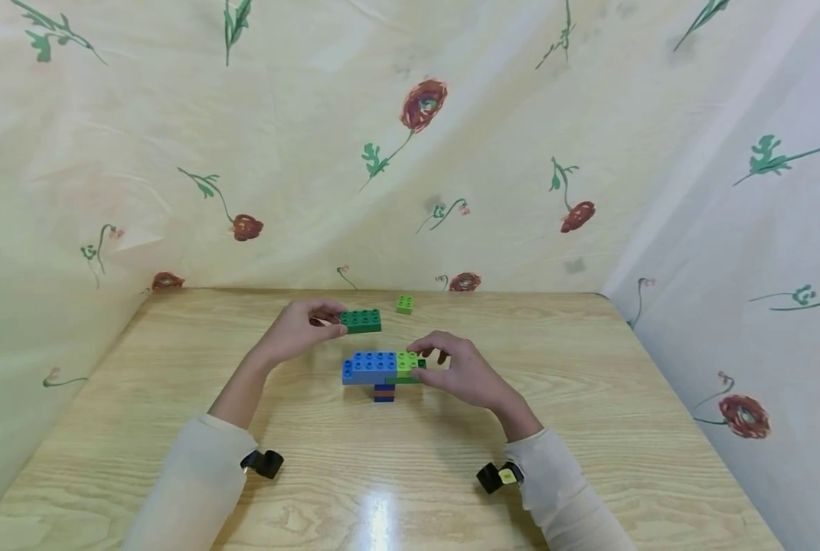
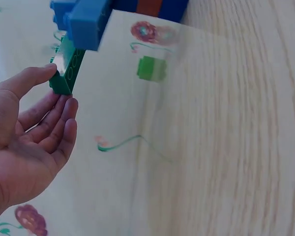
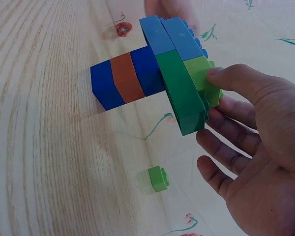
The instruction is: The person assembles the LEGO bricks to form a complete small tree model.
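My left hand [image 1: 292,333] pinches one end of a dark green toy building brick [image 1: 364,323] between thumb and fingers, holding it above the table. To its front right stands a T-shaped brick build: a column [image 1: 384,393] of dark blue and orange bricks under a wider top of blue bricks [image 1: 374,367], a green brick [image 3: 179,91] and a lime green brick [image 1: 403,360]. At the top's right end, my right hand [image 1: 466,373] pinches the lime brick with its thumb and a finger. In the right wrist view, the other fingers curve loosely below.
A small loose lime brick [image 1: 404,304] lies near the table's back edge, behind the build. The wood-grain table [image 1: 313,474] meets a flower-patterned cloth [image 1: 313,153] at the back, with more cloth along both sides. Both wrists wear small black cameras.
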A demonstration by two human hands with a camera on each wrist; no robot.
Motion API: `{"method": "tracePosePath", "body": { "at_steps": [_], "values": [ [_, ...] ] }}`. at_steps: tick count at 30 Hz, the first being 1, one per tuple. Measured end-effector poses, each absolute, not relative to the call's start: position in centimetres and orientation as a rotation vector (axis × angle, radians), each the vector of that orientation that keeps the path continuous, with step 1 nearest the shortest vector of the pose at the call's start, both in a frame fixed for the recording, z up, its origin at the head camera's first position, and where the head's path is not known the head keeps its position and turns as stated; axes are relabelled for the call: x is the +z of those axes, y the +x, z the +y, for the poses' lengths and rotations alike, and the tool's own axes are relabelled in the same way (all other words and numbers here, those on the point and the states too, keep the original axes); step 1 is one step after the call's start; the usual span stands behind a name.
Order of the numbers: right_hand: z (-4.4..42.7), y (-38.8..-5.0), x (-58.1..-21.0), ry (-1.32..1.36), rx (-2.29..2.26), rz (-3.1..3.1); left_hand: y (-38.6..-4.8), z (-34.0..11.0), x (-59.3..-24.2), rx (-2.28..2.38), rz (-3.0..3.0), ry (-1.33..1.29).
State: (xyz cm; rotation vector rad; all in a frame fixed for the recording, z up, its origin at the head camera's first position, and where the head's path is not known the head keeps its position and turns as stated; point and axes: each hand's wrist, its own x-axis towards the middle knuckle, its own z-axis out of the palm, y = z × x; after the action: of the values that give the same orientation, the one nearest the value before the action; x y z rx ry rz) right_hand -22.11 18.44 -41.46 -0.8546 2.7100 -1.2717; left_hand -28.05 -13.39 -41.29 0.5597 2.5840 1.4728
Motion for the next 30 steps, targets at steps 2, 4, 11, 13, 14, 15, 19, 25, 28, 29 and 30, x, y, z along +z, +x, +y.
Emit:
{"method": "tracePosePath", "body": {
  "at_steps": [2, 4, 11, 13, 14, 15, 19, 25, 28, 29, 30],
  "values": [
    [18.5, -22.1, -41.5, -0.853, -1.270, 2.709, -27.3, -13.1, -40.6, 1.496, 2.577, 0.585],
    [18.5, -22.1, -41.5, -0.854, -1.269, 2.709, -26.5, -12.8, -40.1, 1.518, 2.568, 0.604],
    [18.5, -22.1, -41.5, -0.863, -1.292, 2.700, -24.2, -11.7, -39.1, 1.488, 2.556, 0.701],
    [18.5, -22.1, -41.5, -0.868, -1.294, 2.699, -23.8, -11.5, -39.2, 1.471, 2.553, 0.730],
    [18.5, -22.2, -41.5, -0.871, -1.292, 2.702, -23.7, -11.4, -39.2, 1.471, 2.546, 0.741],
    [18.5, -22.2, -41.5, -0.874, -1.289, 2.706, -23.5, -11.3, -39.2, 1.474, 2.537, 0.752],
    [18.6, -22.2, -41.5, -0.876, -1.281, 2.725, -23.3, -10.9, -39.6, 1.473, 2.522, 0.791],
    [18.6, -22.2, -41.7, -0.866, -1.282, 2.723, -23.0, -10.8, -39.9, 1.492, 2.505, 0.773],
    [18.5, -22.2, -41.7, -0.861, -1.282, 2.721, -22.8, -10.8, -39.9, 1.511, 2.486, 0.773],
    [18.5, -22.2, -41.7, -0.859, -1.281, 2.722, -22.7, -10.8, -39.9, 1.514, 2.481, 0.774],
    [18.5, -22.2, -41.7, -0.858, -1.280, 2.723, -22.7, -10.7, -40.0, 1.519, 2.476, 0.772]
  ]
}}
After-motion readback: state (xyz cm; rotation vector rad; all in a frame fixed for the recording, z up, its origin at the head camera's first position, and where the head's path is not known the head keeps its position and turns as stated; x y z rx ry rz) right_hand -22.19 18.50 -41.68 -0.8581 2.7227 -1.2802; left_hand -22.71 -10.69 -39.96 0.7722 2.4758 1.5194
